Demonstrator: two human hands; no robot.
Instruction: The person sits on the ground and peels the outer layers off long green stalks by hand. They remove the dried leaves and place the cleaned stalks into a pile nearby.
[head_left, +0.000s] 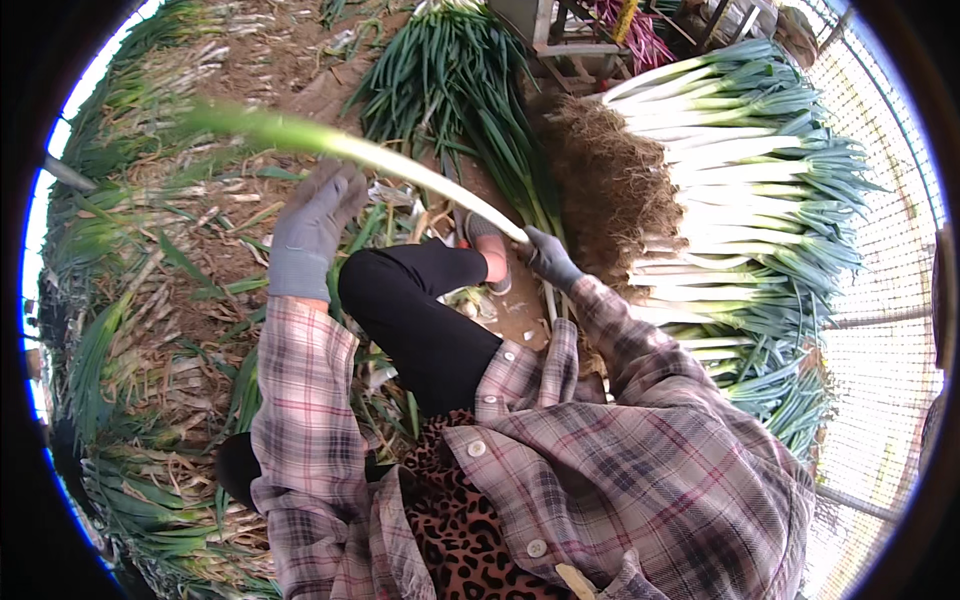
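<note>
A long leek or large green onion (435, 182) stretches across the middle, its white shaft bright and its green end blurred at the left. My right hand (551, 259), in a grey glove, is closed around the root end of the shaft. My left hand (321, 202), gloved too and somewhat blurred, lies just below the green part; its fingers point up, and whether they touch the stalk is unclear. Beyond the held stalk, a heap of dark green leaves (442, 75) spreads on the ground. Under my right forearm, a white stalk stands out near my sleeve.
Stacked white stalks with brown roots (622, 180) fill the right side, before a mesh wall (877, 277). Many untrimmed stalks (142, 300) cover the soil at left. A metal frame (577, 50) and pink strips (645, 37) are at the top. My bent knee is between my arms.
</note>
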